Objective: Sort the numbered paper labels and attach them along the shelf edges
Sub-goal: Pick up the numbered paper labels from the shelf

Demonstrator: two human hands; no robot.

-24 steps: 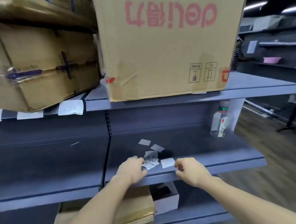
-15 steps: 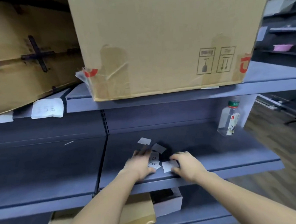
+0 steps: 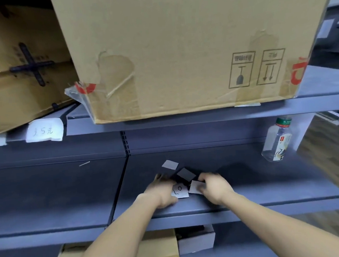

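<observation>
Several small white paper labels lie on the middle grey shelf (image 3: 267,192). My left hand (image 3: 160,192) rests on a little stack of labels (image 3: 180,191) whose top slip bears handwritten marks. My right hand (image 3: 214,187) pinches one blank label (image 3: 195,187) at its right edge, lifting it slightly. Two more loose labels lie just behind: a far label (image 3: 170,165) and a near label (image 3: 186,174). A handwritten label (image 3: 44,130) is stuck on the upper shelf edge at the left.
A large cardboard box (image 3: 179,48) sits on the upper shelf (image 3: 322,103) right above my hands, another box (image 3: 21,64) to its left. A clear plastic bottle (image 3: 277,140) stands at the back right of the middle shelf. Boxes (image 3: 158,248) sit on the shelf below.
The view has moved closer and lower. My hands have slid forward onto the label pile, and my right hand has taken hold of one label.
</observation>
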